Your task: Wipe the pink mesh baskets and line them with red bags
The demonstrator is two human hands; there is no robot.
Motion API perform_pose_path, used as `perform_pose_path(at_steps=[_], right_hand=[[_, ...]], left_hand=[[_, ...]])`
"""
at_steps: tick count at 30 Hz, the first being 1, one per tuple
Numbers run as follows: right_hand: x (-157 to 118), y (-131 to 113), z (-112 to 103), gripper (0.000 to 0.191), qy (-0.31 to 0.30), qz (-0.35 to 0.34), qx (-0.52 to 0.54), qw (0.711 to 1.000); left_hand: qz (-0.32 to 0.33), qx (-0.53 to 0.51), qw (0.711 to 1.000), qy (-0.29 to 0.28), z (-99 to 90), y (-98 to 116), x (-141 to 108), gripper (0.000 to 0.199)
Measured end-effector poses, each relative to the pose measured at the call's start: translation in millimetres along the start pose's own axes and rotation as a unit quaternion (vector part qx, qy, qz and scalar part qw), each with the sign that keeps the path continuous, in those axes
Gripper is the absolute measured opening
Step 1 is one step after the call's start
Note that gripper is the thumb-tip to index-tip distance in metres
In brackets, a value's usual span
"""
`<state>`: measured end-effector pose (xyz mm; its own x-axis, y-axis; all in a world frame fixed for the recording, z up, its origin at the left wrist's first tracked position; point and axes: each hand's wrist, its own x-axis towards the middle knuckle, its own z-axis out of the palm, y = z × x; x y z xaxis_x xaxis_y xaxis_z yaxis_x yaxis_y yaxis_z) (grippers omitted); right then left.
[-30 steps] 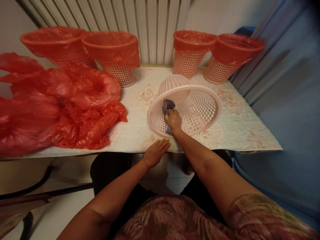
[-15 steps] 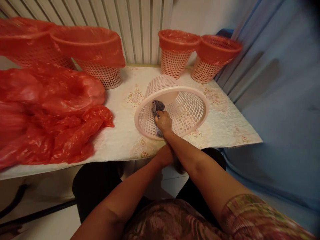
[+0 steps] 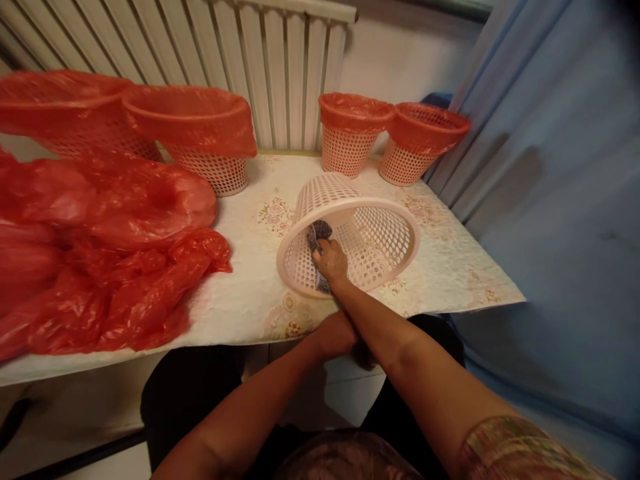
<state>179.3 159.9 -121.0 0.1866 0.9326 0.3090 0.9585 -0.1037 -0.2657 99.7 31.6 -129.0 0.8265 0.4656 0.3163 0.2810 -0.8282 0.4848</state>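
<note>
Plainly, right-hand fingers clamp a dark cloth inside a tipped pink basket

Inside the mouth of the pink basket [image 3: 327, 190], the right hand [image 3: 331, 261] has its fingers curled tightly around a dark, speckled cloth [image 3: 321, 231]. Part of the cloth bunches up just beyond the fingers, and another part shows below them, near the basket's front rim. The basket lies on its side about the fingers, its opening turned toward the person and its base away from them. Fingers and cloth are at the left part of the opening, by the perforated inner wall; whether the cloth presses on it, I cannot tell.

Nearer the person than those fingers, the left hand [image 3: 340, 333] is at the table edge, its far part hidden beneath the right forearm. Whether its fingers are apart, together or gripping something cannot be told.

Left of the right-hand fingers, well apart, a heap of red plastic bags [image 3: 135, 267] spreads over the flowered tablecloth [image 3: 250, 260]. Beyond the heap stand the left pair of lined baskets [image 3: 220, 175], red plastic folded over their rims. Farther out from the fingers, past the tipped basket, stands the right pair of lined baskets [image 3: 349, 150]. Behind everything rises a pale radiator [image 3: 270, 73]; a blue curtain [image 3: 550, 200] hangs to the fingers' right.
</note>
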Motion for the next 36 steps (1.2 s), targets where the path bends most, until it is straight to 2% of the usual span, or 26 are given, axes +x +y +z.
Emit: perform_pose_path(at_steps=[2, 3, 5, 7, 9, 11, 13, 16, 18, 21, 24, 27, 29, 32, 36], right_hand=[[0.5, 0.0, 1.8, 0.036, 0.000, 0.003, -0.002, 1.000], [0.7, 0.0, 2.5, 0.036, -0.001, 0.004, -0.003, 1.000], [1.0, -0.2, 3.3, 0.035, 0.000, 0.005, -0.006, 1.000], [0.9, -0.8, 2.9, 0.034, 0.001, 0.005, -0.009, 1.000], [0.7, -1.6, 1.9, 0.034, 0.000, 0.005, -0.013, 1.000], [0.7, -2.5, 1.0, 0.035, -0.001, 0.006, -0.016, 1.000], [1.1, -3.0, 0.9, 0.035, 0.001, 0.010, -0.019, 1.000], [2.1, -2.8, 2.5, 0.036, 0.000, 0.010, -0.019, 1.000], [2.1, -2.6, 3.9, 0.036, 0.000, 0.009, -0.012, 1.000], [0.3, -3.0, 4.8, 0.041, 0.022, 0.008, 0.013, 1.000], [0.9, -3.4, 2.7, 0.052, 0.040, -0.002, 0.054, 0.998], [11.2, -3.4, -2.6, 0.053, 0.006, 0.001, 0.154, 0.988], [22.2, -6.2, -7.2, 0.048, -0.017, 0.013, 0.215, 0.976], [31.1, -20.8, -13.1, 0.041, -0.024, 0.016, 0.246, 0.969], [9.9, -49.7, -18.8, 0.038, -0.025, -0.025, 0.264, 0.964]], left_hand=[[0.026, 0.018, 0.999, 0.000, -10.2, -10.6, -24.8, 0.028], [0.011, 0.055, 0.998, 0.035, -16.4, -17.0, -37.6, 0.029], [-0.066, 0.093, 0.983, 0.146, -30.2, -31.3, -59.9, 0.027], [-0.182, 0.066, 0.943, 0.270, -44.5, -46.8, -74.2, 0.018], [-0.263, 0.015, 0.884, 0.387, -56.7, -62.4, -79.5, 0.010], [-0.275, -0.066, 0.856, 0.432, -64.5, -76.7, -77.8, 0.029], [-0.268, -0.175, 0.858, 0.401, -67.9, -88.5, -72.5, 0.040], [-0.265, -0.303, 0.863, 0.306, -67.9, -99.1, -64.3, 0.030], [-0.256, -0.334, 0.868, 0.266, -67.0, -101.8, -60.8, 0.026], [-0.245, -0.373, 0.863, 0.236, -66.1, -102.0, -57.9, 0.026], [-0.243, -0.416, 0.846, 0.230, -65.5, -101.3, -56.2, 0.027], [-0.243, -0.414, 0.845, 0.235, -66.1, -101.0, -54.8, 0.025], [-0.238, -0.398, 0.852, 0.245, -68.5, -99.8, -54.2, 0.023], [-0.223, -0.352, 0.871, 0.260, -75.4, -95.1, -54.5, 0.020], [-0.214, -0.274, 0.894, 0.281, -84.3, -89.1, -59.6, 0.016]])
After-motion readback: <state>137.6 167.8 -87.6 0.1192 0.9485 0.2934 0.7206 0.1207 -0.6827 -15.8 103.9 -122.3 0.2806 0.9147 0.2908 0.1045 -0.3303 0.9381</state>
